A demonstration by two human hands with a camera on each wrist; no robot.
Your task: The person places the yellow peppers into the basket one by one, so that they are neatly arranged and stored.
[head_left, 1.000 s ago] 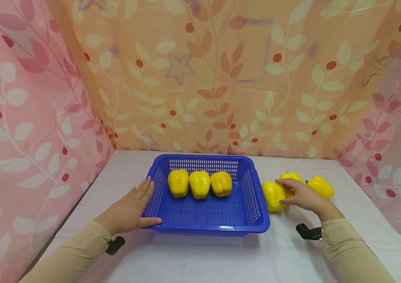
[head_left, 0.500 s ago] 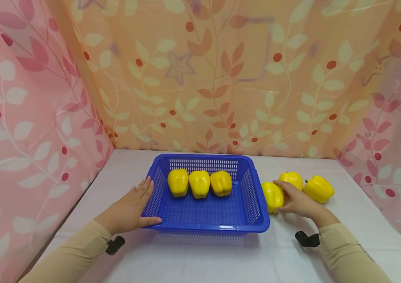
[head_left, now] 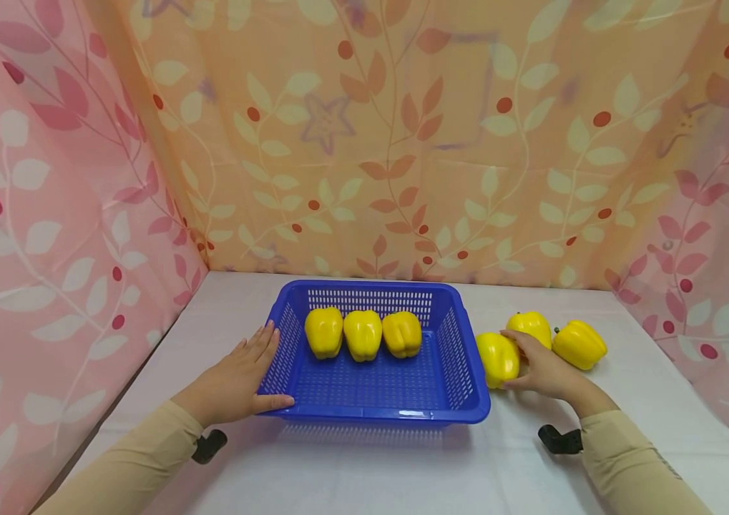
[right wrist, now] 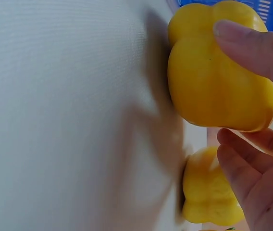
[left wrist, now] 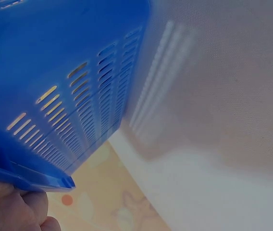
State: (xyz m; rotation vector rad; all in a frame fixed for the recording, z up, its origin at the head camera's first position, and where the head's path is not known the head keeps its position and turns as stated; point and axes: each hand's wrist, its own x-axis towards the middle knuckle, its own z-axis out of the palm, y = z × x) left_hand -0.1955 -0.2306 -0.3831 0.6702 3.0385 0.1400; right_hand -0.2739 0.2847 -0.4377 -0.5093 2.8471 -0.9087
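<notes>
A blue plastic basket [head_left: 364, 413] stands on the table with three yellow bell peppers [head_left: 363, 336] in a row inside. My left hand [head_left: 229, 379] rests on its left rim, fingers extended, thumb along the front rim. To the right of the basket, my right hand [head_left: 547, 368] holds another yellow bell pepper [head_left: 497, 360] at its right side. In the right wrist view the thumb lies across this bell pepper [right wrist: 218, 82], with fingers bent behind and below it. The left wrist view has the slotted side of the basket [left wrist: 79, 91] and part of my left hand [left wrist: 14, 207].
Two more yellow bell peppers, a rear one [head_left: 529, 327] and a right one [head_left: 579, 345], lie beyond my right hand. White cloth covers the table [head_left: 364, 479]. Floral curtains [head_left: 390, 143] enclose the back and sides.
My right hand has moved left and closed around the nearest bell pepper, which has turned slightly beside the basket. The left hand and basket have stayed put.
</notes>
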